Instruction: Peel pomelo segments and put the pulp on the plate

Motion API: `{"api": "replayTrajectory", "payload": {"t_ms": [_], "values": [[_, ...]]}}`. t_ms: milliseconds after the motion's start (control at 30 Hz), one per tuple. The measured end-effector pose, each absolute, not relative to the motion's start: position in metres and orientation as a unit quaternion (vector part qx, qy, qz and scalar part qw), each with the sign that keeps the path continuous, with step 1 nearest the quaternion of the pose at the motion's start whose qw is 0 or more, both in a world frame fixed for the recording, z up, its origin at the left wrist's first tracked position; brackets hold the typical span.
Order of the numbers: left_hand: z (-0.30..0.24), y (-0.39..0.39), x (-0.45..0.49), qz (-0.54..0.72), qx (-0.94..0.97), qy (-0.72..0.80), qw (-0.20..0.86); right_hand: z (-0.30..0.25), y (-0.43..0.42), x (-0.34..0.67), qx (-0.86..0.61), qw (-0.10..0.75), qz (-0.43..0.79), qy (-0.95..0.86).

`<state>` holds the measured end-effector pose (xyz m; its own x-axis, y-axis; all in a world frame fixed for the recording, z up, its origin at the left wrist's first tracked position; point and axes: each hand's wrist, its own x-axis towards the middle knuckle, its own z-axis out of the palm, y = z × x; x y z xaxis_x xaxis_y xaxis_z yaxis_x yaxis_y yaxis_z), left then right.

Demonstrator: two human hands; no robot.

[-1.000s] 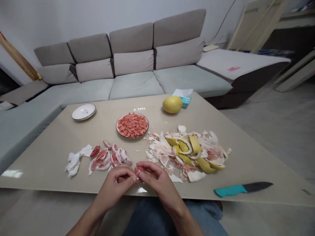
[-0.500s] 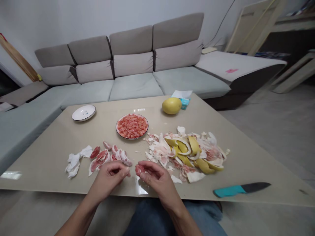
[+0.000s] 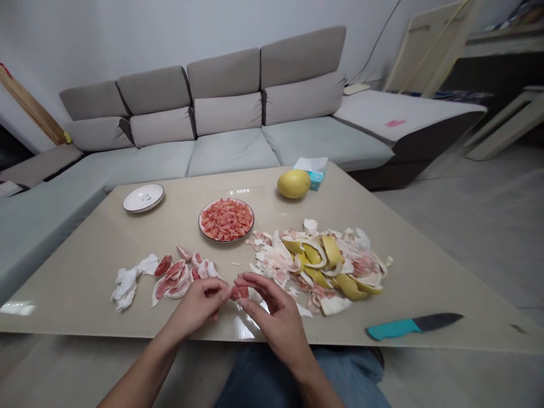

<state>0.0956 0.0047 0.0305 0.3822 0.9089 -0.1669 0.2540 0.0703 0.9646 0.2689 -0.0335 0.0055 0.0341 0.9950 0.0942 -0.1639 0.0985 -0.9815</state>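
Between my fingertips, above the near part of the table, is a small piece of red pomelo flesh (image 3: 241, 292). My right hand (image 3: 276, 314) holds it between thumb and fingers. My left hand (image 3: 196, 309) is closed in a pinch at the piece's left edge. Just beyond my left hand lie several pomelo segments (image 3: 174, 279), some with pale skin on them. Past both hands stands a dark-rimmed plate (image 3: 205, 233) heaped with peeled pomelo pieces (image 3: 227, 218). To the right of my right hand spreads a pile of yellow rind and white pith (image 3: 317, 260).
A knife with a teal handle (image 3: 393, 329) lies near the table's front right edge. Crumpled white tissue (image 3: 126, 283) is at the left. Farther back are a white plate (image 3: 142, 199), a whole pomelo (image 3: 293, 184) and a blue tissue pack (image 3: 315, 180). A grey sofa (image 3: 229, 150) stands behind.
My left hand has moved right, and its fingertips now meet the pomelo piece held in my right hand. The view has shifted slightly.
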Motion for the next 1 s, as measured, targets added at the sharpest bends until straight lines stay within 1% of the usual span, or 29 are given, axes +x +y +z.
{"api": "replayTrajectory", "payload": {"t_ms": [133, 267, 367, 433, 500, 600, 667, 800, 1000], "values": [[0.03, 0.005, 0.098, 0.293, 0.617, 0.468, 0.56, 0.007, -0.035, 0.269, -0.437, 0.58, 0.472, -0.5], [0.029, 0.003, 0.098, 0.27, 0.597, 0.465, 0.596, 0.009, -0.036, 0.269, -0.43, 0.592, 0.435, -0.525], [0.03, 0.002, 0.097, 0.266, 0.562, 0.443, 0.646, 0.01, -0.037, 0.269, -0.429, 0.581, 0.41, -0.556], [0.032, 0.001, 0.096, 0.28, 0.523, 0.414, 0.69, 0.01, -0.037, 0.269, -0.427, 0.569, 0.401, -0.577], [0.034, 0.001, 0.097, 0.31, 0.495, 0.401, 0.706, 0.011, -0.038, 0.269, -0.42, 0.566, 0.4, -0.586], [0.037, -0.002, 0.097, 0.347, 0.489, 0.421, 0.681, 0.012, -0.037, 0.268, -0.414, 0.577, 0.416, -0.568], [0.038, -0.003, 0.097, 0.356, 0.499, 0.435, 0.659, 0.013, -0.037, 0.267, -0.426, 0.568, 0.444, -0.546], [0.039, -0.006, 0.095, 0.356, 0.524, 0.452, 0.628, 0.015, -0.035, 0.266, -0.441, 0.525, 0.507, -0.523], [0.041, -0.007, 0.094, 0.338, 0.556, 0.48, 0.588, 0.016, -0.034, 0.264, -0.441, 0.519, 0.559, -0.474]]}}
